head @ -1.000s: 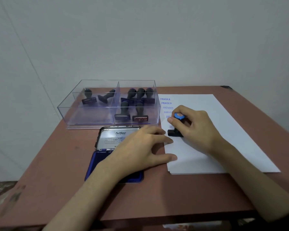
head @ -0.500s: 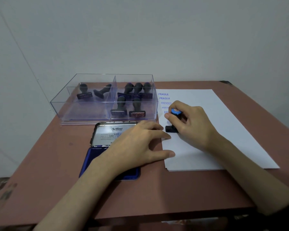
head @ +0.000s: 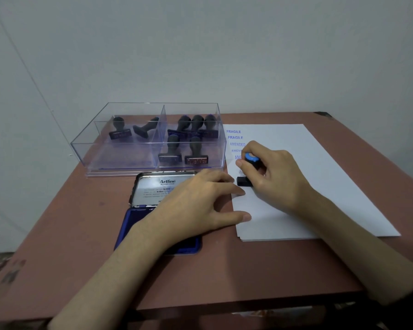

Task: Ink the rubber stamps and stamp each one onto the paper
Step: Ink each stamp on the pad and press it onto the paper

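Reddish-brown surface point(head: 81, 234) against a plain wall, with the white paper point(head: 320, 175) as reference. The right hand point(head: 274, 177) closes its grip around a blue-capped stamp point(head: 252, 160), whose base stands on the paper near its left edge, below a column of blue impressions point(head: 233, 131). The left hand point(head: 196, 201), fingers flat, pins that edge, its wrist over the open ink pad point(head: 134, 225) left of the paper. Likely faults: rocking the stamp would smear or half-print, and the wrist may pick up ink. Blank paper lies right of the stamp. A clear tray point(head: 119, 158) crowds the paper's far-left corner.
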Demonstrator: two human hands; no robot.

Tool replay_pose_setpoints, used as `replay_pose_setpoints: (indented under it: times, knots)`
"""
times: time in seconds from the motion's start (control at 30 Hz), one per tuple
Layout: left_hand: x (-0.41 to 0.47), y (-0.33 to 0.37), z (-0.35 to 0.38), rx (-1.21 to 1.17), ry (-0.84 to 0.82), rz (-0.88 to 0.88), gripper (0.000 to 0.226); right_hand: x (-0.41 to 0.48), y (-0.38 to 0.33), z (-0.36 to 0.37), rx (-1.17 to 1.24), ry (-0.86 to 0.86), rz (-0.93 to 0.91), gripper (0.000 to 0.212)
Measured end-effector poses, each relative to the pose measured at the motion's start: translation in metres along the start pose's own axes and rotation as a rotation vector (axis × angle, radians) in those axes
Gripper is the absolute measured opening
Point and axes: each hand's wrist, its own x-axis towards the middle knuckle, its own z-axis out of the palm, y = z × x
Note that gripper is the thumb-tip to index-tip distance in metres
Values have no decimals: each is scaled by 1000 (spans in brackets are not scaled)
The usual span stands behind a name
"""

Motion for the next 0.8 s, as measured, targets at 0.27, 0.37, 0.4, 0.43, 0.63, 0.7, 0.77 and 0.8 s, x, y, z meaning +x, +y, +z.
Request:
replay_pose_setpoints:
  times: [0.27, 0.37, 0.4, 0.43, 0.63, 0.7, 0.77, 0.8]
  knots:
    - [0, 1, 0, 8, 8, 4, 52, 0, -2, 0, -7, -1, 12, 15]
    - [0, 1, 1, 10, 9, 3, 52, 0, -2, -1, 11, -5, 44, 16]
    - [0, 1, 1, 10, 9, 3, 52, 0, -2, -1, 16, -4, 54, 16]
    - [1, 0, 1, 10, 10, 3, 52, 0, -3, -1, 25, -5, 66, 16]
    - [1, -1, 1, 3, 20, 15, 52, 4, -2, -2, 202, 7, 265, 16]
    - [0, -1, -1, -23, 47, 21, 48, 7, 3, -3, 343, 41, 375, 19]
    - [-4, -5, -8, -53, 125, 22, 40, 10, 6, -8, 500, 94, 473, 23]
    - [-8, -9, -12, -60, 177, 10, 38, 11, 4, -11, 561, 111, 508, 23]
